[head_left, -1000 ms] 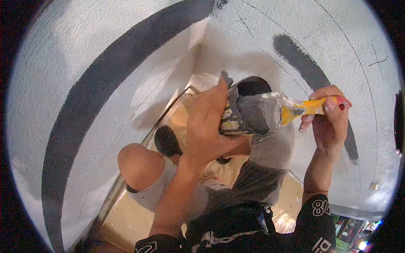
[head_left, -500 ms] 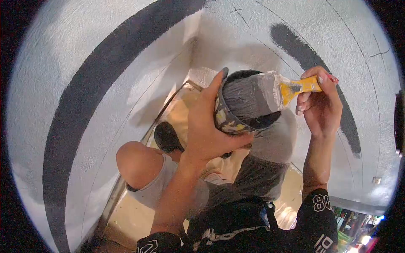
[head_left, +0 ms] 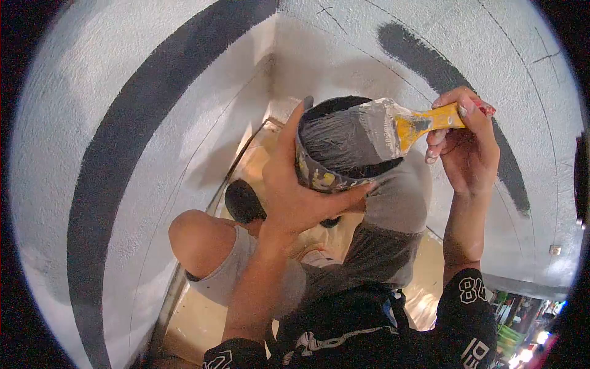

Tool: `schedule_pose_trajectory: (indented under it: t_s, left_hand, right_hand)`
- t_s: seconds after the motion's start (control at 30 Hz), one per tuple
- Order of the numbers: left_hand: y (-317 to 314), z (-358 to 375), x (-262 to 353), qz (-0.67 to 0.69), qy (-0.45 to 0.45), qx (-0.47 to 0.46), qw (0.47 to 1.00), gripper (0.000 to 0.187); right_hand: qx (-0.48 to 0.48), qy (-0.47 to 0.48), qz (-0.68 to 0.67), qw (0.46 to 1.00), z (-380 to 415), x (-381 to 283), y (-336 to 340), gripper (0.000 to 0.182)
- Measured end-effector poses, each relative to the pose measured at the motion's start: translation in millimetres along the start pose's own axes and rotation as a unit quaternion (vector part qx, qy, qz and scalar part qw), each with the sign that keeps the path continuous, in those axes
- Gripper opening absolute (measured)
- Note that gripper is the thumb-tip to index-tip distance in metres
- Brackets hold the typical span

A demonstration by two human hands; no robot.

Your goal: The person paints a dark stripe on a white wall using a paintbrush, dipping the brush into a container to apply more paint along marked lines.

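My left hand [head_left: 295,184] is wrapped round a paint-spattered pot [head_left: 326,178], thumb at its far rim and fingers along the near side. The pot is tilted, its dark mouth facing me. In my right hand [head_left: 464,135] is a wide paintbrush [head_left: 393,130] with a yellow, paint-stained handle. Its dark grey bristles lie across the pot's mouth, over or against the inner wall. How much paint the pot holds is hidden by the brush.
White textured walls meet in a corner ahead. A dark grey painted band [head_left: 123,129] curves down the left wall, a shorter grey stroke [head_left: 424,58] marks the right. Thin drawn lines run beside them. My bent knees [head_left: 203,243] are below, above a yellowish floor [head_left: 203,320].
The pot, brush and both hands appear slightly further left in view. The brush is angled a little more, its handle end raised. Both hands keep their holds.
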State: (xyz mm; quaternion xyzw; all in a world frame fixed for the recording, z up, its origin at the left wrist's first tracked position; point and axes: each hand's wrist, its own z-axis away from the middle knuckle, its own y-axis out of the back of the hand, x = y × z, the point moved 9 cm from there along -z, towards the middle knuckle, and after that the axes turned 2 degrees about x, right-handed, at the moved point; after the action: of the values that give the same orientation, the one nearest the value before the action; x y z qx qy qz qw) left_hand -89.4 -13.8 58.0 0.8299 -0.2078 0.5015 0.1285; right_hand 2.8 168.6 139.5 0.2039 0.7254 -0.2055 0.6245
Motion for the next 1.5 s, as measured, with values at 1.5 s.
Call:
schedule_pose_trajectory:
  t_s: [1.5]
  left_hand:
    - [2.5, 2.1, -7.1, 0.045, -0.022, 0.033, 0.998, 0.118]
  right_hand:
    - [0.083, 0.010, -0.087, 0.993, 6.8, 13.1, 19.2, 0.033]
